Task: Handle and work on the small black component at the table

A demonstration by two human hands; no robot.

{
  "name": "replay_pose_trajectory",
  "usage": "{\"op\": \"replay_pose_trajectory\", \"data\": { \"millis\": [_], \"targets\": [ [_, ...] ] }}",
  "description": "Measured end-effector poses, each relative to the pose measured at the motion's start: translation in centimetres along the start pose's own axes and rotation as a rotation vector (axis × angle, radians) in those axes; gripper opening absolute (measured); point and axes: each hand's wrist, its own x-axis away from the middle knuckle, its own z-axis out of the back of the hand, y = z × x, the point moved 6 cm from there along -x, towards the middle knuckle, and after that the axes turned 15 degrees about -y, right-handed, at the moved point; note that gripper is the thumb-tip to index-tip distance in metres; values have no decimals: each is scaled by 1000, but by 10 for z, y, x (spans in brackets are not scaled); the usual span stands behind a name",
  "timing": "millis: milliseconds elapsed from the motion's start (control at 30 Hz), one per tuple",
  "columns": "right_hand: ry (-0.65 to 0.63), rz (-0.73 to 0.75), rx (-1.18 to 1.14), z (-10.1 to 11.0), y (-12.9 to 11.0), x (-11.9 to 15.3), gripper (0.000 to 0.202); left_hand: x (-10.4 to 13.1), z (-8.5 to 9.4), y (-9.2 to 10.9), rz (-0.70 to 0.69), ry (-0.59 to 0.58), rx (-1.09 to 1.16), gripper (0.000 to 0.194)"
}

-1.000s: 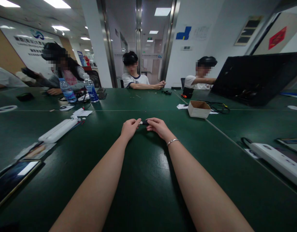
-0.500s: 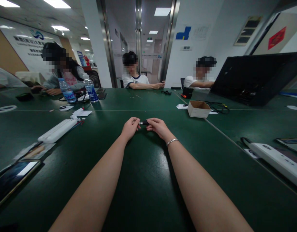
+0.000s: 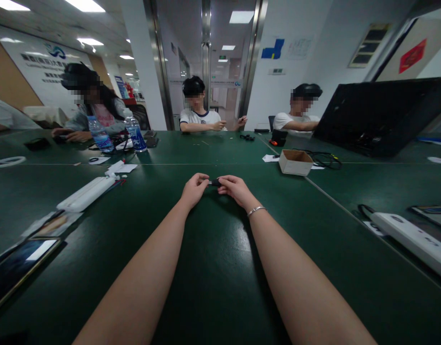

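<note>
Left hand (image 3: 193,189): pinched on metal tip of small black plug (image 3: 216,182).
Right hand (image 3: 235,188): gripping plug body, steadying it above green table (image 3: 213,268).

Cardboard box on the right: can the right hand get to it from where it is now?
Probably yes. The cardboard box sits open on the table beyond the right hand, with bare green surface between them. But that hand pinches a small black part together with the left hand.
</note>
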Motion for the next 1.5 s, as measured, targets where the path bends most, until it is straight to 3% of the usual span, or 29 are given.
{"op": "replay_pose_trajectory", "data": {
  "millis": [200,333,833,1267,1500],
  "targets": [
    [-7,6,11,1,0,0,4,-2,-2,-4,6,-48,16,28],
    [-17,15,20,0,-1,0,9,-1,0,-1,-55,-13,-13,27],
    [1,1,12,0,0,-1,6,-2,-1,-5,32,-32,5,28],
    [-5,2,12,-1,-1,0,6,3,1,6,14,-1,-12,22],
    [-11,7,17,-1,0,-1,6,-1,0,-3,1,-29,-19,25]
  ]
}}
